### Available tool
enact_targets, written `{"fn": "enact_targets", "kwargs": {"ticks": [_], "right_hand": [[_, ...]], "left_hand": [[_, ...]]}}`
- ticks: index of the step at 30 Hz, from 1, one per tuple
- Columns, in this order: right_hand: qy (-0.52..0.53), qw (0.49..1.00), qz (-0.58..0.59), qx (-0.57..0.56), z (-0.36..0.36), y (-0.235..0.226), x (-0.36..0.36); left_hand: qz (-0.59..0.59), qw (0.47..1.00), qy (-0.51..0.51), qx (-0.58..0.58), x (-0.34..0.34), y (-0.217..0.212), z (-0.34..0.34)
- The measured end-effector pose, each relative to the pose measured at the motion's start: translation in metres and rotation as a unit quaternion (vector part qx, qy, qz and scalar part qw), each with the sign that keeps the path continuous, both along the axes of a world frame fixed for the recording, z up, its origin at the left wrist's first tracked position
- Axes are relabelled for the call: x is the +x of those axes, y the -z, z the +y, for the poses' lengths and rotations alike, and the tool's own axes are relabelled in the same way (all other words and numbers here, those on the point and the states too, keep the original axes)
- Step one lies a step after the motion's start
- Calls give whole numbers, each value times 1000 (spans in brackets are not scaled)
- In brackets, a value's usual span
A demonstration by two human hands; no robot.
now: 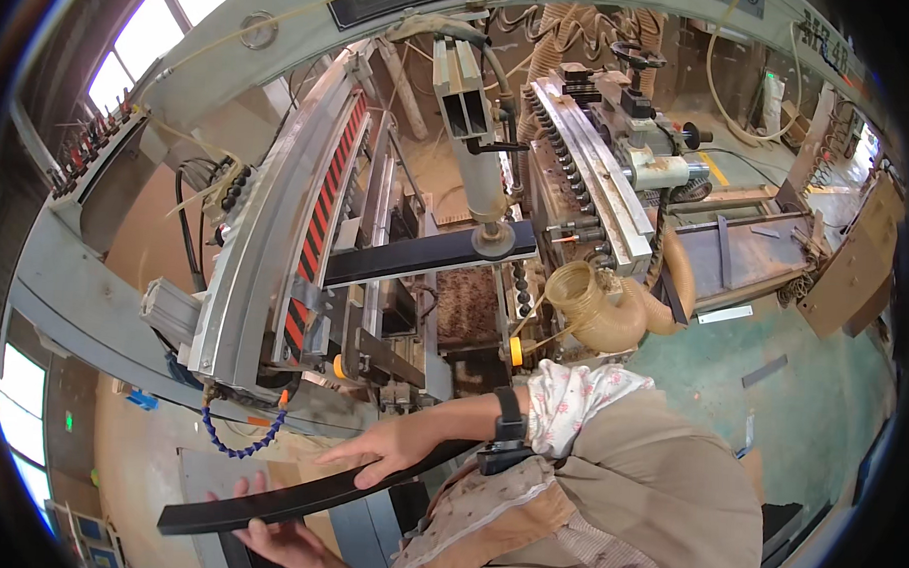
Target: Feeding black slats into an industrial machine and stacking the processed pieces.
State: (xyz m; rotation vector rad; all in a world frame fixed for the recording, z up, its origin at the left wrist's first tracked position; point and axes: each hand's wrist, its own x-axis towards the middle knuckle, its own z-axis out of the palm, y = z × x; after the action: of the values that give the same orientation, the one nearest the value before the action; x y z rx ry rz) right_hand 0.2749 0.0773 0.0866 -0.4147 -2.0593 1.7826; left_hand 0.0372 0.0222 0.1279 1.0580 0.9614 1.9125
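I hold a long, thin black strip [266,508] that runs from the lower left toward my waist. My left hand [280,540] is beneath its near end, with fingertips curled over its edge. My right hand [389,447], with a black band at the wrist, lies on top of the strip's middle with its fingers stretched out to the left. A second black board [425,258] lies across the bed of the drilling machine. A round presser foot [493,240] on a vertical cylinder sits on that board's right end.
The machine has a curved metal rail with a red-and-black striped scale [322,209] on the left and a row of drill heads [578,178] on the right. A tan ribbed dust hose [599,309] hangs near my right arm. A blue segmented hose [239,437] droops beside the strip.
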Motion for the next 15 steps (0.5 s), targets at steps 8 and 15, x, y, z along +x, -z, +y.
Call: {"fn": "enact_targets", "kwargs": {"ticks": [8, 15], "right_hand": [[50, 995, -7, 81, -22, 5, 16], [85, 994, -50, 48, -24, 10, 16]], "left_hand": [[0, 997, 46, -55, 31, 18, 0], [10, 985, 101, -138, -3, 51, -4]]}}
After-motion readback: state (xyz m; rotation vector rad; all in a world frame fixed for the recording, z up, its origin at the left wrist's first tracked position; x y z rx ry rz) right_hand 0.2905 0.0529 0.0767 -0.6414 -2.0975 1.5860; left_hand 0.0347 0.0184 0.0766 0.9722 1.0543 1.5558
